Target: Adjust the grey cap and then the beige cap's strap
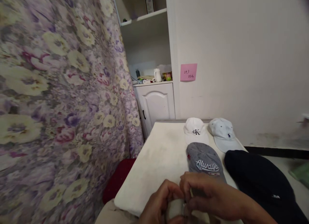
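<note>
Low in the view, my left hand is closed around a small pale rounded object, whose kind I cannot make out. My right hand reaches in from the right, its thumb and fingers pinched at the right side of that object. A grey cap with "Always" lettering lies just beyond my right hand, partly covered by it. To the right is a large black cap. A white cap with a "CK"-like mark and a pale blue cap lie farther back.
The caps lie on a cream-topped table. A floral curtain hangs on the left, with a dark red seat beside the table. Behind stands a white cabinet with a white jug. A pink note is on the wall.
</note>
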Available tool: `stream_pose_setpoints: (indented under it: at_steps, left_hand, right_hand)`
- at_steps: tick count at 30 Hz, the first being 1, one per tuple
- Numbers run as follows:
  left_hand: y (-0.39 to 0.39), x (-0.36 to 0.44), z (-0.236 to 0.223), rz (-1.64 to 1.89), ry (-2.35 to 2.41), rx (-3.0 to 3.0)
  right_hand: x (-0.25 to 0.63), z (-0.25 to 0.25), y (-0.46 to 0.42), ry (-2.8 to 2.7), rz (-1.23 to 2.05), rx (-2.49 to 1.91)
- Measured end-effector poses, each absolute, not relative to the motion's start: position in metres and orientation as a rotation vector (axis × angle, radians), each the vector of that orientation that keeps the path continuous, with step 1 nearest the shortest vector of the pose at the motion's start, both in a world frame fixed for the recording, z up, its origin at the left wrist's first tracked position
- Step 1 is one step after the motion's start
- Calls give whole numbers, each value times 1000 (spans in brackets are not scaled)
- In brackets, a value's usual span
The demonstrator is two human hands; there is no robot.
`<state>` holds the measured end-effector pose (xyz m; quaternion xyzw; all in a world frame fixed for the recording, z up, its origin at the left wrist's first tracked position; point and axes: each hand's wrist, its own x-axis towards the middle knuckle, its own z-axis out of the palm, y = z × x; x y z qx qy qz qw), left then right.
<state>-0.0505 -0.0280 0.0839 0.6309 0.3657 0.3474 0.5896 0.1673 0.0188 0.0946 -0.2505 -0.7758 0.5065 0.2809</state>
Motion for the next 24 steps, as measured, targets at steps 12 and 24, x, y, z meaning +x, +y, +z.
stream_pose_setpoints:
  at_steps: [12,24]
  left_hand:
    - [-19,-55,131,765,1229,1966]
    - [-10,-44,38,547,1260,2086]
  right_hand:
    - [143,79,22,-1520,1660,-509]
    - [152,22,9,-1419,1691,-808]
